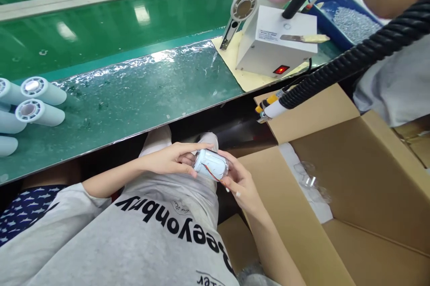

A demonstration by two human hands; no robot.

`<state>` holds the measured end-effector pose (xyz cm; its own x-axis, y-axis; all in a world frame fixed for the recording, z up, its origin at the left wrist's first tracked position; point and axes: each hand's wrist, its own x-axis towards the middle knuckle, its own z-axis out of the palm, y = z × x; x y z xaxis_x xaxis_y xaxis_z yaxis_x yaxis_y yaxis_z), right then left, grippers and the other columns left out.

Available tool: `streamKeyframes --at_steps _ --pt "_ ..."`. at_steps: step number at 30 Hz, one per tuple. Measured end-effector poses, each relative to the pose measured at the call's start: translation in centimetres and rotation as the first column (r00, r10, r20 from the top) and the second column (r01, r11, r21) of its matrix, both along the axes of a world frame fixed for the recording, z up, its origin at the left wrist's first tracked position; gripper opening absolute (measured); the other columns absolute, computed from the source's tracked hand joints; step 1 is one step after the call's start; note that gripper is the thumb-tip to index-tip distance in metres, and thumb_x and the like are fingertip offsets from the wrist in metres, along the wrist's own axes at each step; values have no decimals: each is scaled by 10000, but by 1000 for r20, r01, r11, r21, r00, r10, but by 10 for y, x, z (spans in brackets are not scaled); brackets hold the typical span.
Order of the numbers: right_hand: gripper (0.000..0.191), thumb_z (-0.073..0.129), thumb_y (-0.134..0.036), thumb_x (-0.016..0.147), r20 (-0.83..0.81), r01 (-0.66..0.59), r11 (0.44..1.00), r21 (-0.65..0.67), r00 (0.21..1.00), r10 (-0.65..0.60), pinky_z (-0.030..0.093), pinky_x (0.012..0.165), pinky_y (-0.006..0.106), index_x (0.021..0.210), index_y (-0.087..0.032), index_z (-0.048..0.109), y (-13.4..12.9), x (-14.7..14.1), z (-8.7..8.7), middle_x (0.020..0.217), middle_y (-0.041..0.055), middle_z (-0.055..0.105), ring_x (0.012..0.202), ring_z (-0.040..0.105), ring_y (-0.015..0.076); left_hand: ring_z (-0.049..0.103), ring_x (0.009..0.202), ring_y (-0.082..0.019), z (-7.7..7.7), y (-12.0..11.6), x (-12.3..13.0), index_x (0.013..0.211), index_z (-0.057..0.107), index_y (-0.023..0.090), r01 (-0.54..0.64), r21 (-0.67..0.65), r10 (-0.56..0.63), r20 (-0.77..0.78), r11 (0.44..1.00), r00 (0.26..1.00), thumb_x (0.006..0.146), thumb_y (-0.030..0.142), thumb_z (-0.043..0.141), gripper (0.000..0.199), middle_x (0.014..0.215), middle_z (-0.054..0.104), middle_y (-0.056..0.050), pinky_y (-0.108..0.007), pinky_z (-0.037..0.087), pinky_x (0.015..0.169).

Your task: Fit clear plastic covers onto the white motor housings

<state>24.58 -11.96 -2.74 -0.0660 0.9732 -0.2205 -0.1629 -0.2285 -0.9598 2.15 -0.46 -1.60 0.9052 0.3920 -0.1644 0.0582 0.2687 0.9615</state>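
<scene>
Above my lap, a short light-blue cylindrical part (212, 164) with a clear outer rim and thin red, yellow and dark wires is held between both hands. My left hand (176, 158) is closed round its left end, thumb below and fingers above. My right hand (240, 181) grips the right end, close to the wires and their small white connectors. Both hands are in front of the bench edge, away from the bench top. Some fingertips of each hand are hidden behind the part.
Several pale-blue cylinders (42, 113) lie on the green bench (151, 89) at left. A white box device (278, 44) with a lit red switch stands at right, near a blue tray (336, 4). A black corrugated hose (352, 57) crosses above an open carton (369, 178). Another person's sleeve (386, 84) shows.
</scene>
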Motion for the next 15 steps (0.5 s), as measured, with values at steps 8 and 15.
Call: streamKeyframes --at_steps 8,15 --pt "585 884 -489 749 72 6 998 -63 997 -2 616 880 439 1253 -262 693 -4 -4 2 1131 81 761 1023 725 304 695 1181 -245 -5 -2 -2 1550 462 315 -8 -63 10 31 998 999 841 225 784 784 1467 614 -129 -386 547 1006" --pt "724 817 -675 751 3 -16 991 -130 1000 17 612 919 451 1332 -272 664 -2 -12 -8 1260 109 719 1122 690 319 676 1107 -228 -20 -17 1 1540 453 278 -59 -140 58 -12 988 998 853 369 770 762 1382 646 -120 -325 543 891"
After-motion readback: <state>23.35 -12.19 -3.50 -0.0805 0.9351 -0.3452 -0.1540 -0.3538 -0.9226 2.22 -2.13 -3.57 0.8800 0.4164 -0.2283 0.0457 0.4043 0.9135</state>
